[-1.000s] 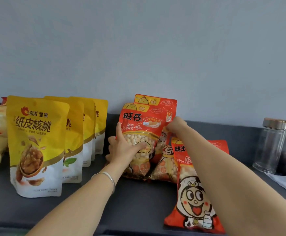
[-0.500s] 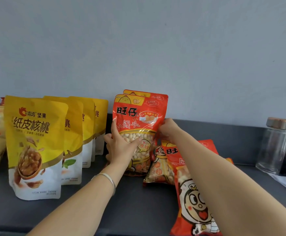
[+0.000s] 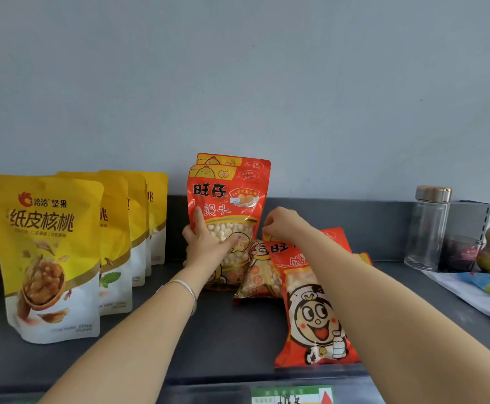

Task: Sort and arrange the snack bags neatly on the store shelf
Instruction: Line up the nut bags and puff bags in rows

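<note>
while left hand (image 3: 209, 246) props red bag (image 3: 226, 211), right hand (image 3: 284, 224) hovers.

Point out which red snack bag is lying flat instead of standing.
The big red bag with the cartoon face, lying flat under the right forearm at the shelf's front. The two red bags by the left hand stand upright.

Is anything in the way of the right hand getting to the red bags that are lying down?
No, nothing visible blocks it. The right hand is right above the top edge of the flat red bag with the cartoon face, fingers curled down toward it. The left hand is busy propping the standing red bags upright beside it.
</note>
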Demonstrator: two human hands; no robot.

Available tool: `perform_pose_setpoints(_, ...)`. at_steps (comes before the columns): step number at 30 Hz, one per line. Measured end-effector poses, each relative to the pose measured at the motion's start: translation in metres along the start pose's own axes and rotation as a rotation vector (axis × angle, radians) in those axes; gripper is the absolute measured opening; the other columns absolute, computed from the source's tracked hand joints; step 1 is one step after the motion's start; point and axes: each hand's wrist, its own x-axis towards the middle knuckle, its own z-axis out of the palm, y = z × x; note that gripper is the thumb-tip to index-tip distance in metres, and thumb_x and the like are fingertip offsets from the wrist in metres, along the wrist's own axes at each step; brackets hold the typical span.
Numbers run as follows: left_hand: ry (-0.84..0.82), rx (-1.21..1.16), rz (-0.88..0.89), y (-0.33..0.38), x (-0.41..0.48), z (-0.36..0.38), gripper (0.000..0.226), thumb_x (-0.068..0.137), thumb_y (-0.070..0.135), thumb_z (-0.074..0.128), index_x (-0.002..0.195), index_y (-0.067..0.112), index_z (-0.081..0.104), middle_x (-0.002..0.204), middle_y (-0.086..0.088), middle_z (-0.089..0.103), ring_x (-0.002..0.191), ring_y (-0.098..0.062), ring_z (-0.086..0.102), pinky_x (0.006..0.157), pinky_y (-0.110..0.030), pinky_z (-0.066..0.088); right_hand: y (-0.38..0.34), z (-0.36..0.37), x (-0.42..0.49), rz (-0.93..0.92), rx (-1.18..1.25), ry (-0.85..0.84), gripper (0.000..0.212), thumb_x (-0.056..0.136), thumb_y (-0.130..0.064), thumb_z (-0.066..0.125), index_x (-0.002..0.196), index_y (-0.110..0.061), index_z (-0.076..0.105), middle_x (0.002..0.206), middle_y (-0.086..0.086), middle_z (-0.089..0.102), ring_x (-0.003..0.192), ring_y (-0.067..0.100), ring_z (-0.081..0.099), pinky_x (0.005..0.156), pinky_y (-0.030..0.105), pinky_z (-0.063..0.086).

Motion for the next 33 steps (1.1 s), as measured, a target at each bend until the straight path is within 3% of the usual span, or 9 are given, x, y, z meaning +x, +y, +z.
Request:
perform_pose_setpoints(8, -0.095, -0.048, 0.003, 0.007, -0.012, -0.007, 0.095, 0.086, 0.027, 0.068, 0.151, 0.029, -0.001, 0.147, -0.014, 0.017, 0.131, -0.03, 0.036, 0.108, -0.04, 0.032, 0.007, 0.001, -0.018, -0.023, -0.067, 0.004, 0.037, 0.091, -0.027, 0.056, 0.127, -0.016, 0.056, 0.125, 0.007, 0.061, 0.113, 0.029, 0.057, 0.099, 0.049, 0.047)
perform_pose_setpoints(11, -0.013, 0.134, -0.044, 0.014, -0.02, -0.006, 0.095, 0.086, 0.033, 0.066, 0.15, 0.033, -0.005, 0.155, -0.012, -0.002, 0.144, -0.034, 0.009, 0.114, -0.055, 0.015, 0.01, -0.007, -0.027, -0.034, -0.088, 0.019, 0.041, 0.092, -0.028, 0.056, 0.13, -0.016, 0.054, 0.129, 0.007, 0.058, 0.116, 0.029, 0.055, 0.099, 0.047, 0.047)
perform_pose_setpoints(14, 0.161, 0.479, 0.26, 0.026, -0.038, 0.006, 0.079, 0.088, 0.039, 0.06, 0.149, 0.029, 0.011, 0.156, -0.009, 0.003, 0.145, -0.031, 0.004, 0.114, -0.056, 0.012, 0.019, -0.015, -0.039, -0.011, -0.094, 0.07, 0.041, 0.092, -0.03, 0.056, 0.13, -0.016, 0.054, 0.129, 0.007, 0.056, 0.114, 0.03, 0.055, 0.096, 0.047, 0.049)
perform_pose_setpoints(17, 0.042, 0.47, 0.437, 0.047, -0.055, 0.022, 0.057, 0.09, 0.039, 0.057, 0.141, 0.024, 0.036, 0.147, -0.008, 0.029, 0.136, -0.029, 0.028, 0.108, -0.042, 0.03, 0.033, -0.024, -0.052, 0.065, -0.122, 0.12, 0.042, 0.09, -0.028, 0.054, 0.131, -0.02, 0.052, 0.132, 0.008, 0.051, 0.116, 0.032, 0.052, 0.094, 0.046, 0.049)
perform_pose_setpoints(21, -0.16, 0.443, 0.388, 0.064, -0.072, 0.042, 0.042, 0.091, 0.044, 0.052, 0.126, 0.021, 0.046, 0.125, -0.003, 0.05, 0.114, -0.024, 0.051, 0.088, -0.038, 0.047, 0.056, -0.032, -0.076, 0.237, -0.162, 0.194, 0.033, 0.09, -0.023, 0.047, 0.122, -0.019, 0.055, 0.129, 0.009, 0.043, 0.117, 0.034, 0.045, 0.087, 0.043, 0.043)
perform_pose_setpoints(24, -0.238, 0.535, 0.299, 0.069, -0.084, 0.046, 0.047, 0.09, 0.055, 0.046, 0.118, 0.017, 0.041, 0.109, -0.003, 0.057, 0.097, -0.025, 0.059, 0.07, -0.033, 0.045, 0.073, -0.037, -0.088, 0.323, -0.084, 0.251, 0.028, 0.089, -0.019, 0.043, 0.115, -0.013, 0.051, 0.126, 0.011, 0.041, 0.11, 0.035, 0.047, 0.077, 0.04, 0.045)
perform_pose_setpoints(28, -0.335, 0.373, 0.108, 0.07, -0.095, 0.044, 0.056, 0.089, 0.056, 0.047, 0.128, 0.017, 0.034, 0.117, -0.004, 0.056, 0.102, -0.025, 0.058, 0.08, -0.036, 0.05, 0.083, -0.043, -0.096, 0.378, 0.206, 0.198, 0.04, 0.088, -0.023, 0.052, 0.123, -0.006, 0.047, 0.093, 0.006, 0.054, 0.073, 0.019, 0.054, 0.054, 0.029, 0.043)
perform_pose_setpoints(30, -0.389, 0.258, 0.046, 0.071, -0.1, 0.043, 0.063, 0.09, 0.052, 0.05, 0.139, 0.019, 0.029, 0.131, -0.005, 0.051, 0.115, -0.025, 0.052, 0.093, -0.035, 0.045, 0.082, -0.043, -0.099, 0.391, 0.306, 0.172, 0.045, 0.087, -0.027, 0.055, 0.126, -0.007, 0.046, 0.084, 0.002, 0.052, 0.076, 0.018, 0.057, 0.067, 0.03, 0.052)
perform_pose_setpoints(33, -0.466, 0.077, 0.014, 0.075, -0.11, 0.042, 0.071, 0.091, 0.043, 0.055, 0.148, 0.022, 0.018, 0.14, -0.004, 0.044, 0.12, -0.022, 0.047, 0.093, -0.03, 0.039, 0.08, -0.042, -0.102, 0.368, 0.382, 0.188, 0.055, 0.082, -0.036, 0.061, 0.129, -0.011, 0.045, 0.093, 0.001, 0.056, 0.094, 0.024, 0.061, 0.089, 0.042, 0.054)
